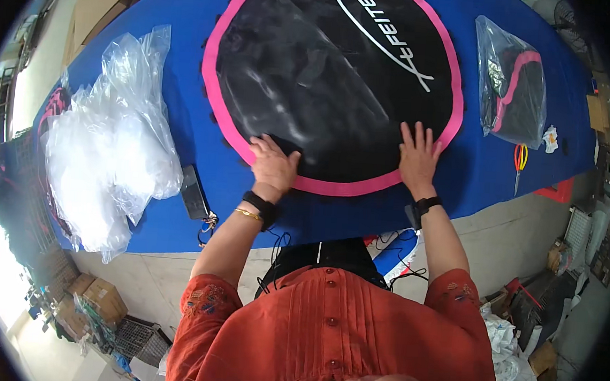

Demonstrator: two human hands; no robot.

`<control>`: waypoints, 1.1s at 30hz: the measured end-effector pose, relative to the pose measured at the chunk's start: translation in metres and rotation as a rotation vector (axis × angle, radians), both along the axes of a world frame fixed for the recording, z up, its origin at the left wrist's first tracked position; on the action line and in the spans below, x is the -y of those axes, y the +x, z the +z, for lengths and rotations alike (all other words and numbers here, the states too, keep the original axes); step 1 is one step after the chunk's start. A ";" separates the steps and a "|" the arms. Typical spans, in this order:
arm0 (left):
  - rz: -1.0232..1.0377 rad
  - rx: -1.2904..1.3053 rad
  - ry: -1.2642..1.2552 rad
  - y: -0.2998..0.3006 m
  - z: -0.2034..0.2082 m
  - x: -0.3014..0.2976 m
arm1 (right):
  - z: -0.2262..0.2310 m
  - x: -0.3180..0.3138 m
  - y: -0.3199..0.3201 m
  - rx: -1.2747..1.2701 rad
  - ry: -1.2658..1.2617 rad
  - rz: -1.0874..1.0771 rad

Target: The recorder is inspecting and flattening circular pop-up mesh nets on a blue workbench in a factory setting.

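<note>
A round black sheet with a pink border [338, 102], like a small trampoline mat, lies spread on the blue-covered table [317, 216]. White lettering and a curved stripe run across its upper right. My left hand [273, 165] rests on its near left edge, fingers spread over the pink band and the black. On the near right edge my right hand [418, 159] lies flat, fingers stretched onto the black part. Neither hand grips anything. Small dark tabs stick out around the mat's rim.
Clear plastic bags [112, 144] are heaped at the left, beside a dark phone [194, 192] and keys [209, 221]. At the right lie a bagged black-and-pink folded piece [517, 92], scissors with red and yellow handles [520, 162] and a small crumpled wrapper [550, 139]. Cardboard boxes [103, 300] stand on the floor.
</note>
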State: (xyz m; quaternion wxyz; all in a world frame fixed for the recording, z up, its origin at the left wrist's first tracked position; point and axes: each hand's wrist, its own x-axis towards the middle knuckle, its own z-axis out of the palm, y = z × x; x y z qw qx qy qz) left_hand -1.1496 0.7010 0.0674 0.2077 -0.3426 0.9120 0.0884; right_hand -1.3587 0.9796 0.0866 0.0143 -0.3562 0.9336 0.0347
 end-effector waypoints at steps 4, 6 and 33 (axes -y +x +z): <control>-0.210 0.025 0.164 -0.009 0.039 -0.059 | -0.020 -0.021 -0.016 0.002 0.001 -0.224; -0.416 0.066 0.393 -0.015 0.053 -0.069 | -0.037 -0.034 -0.018 -0.002 -0.037 -0.475; -0.196 -0.452 -0.203 -0.065 -0.025 0.103 | -0.049 -0.036 -0.007 -0.117 0.021 -0.494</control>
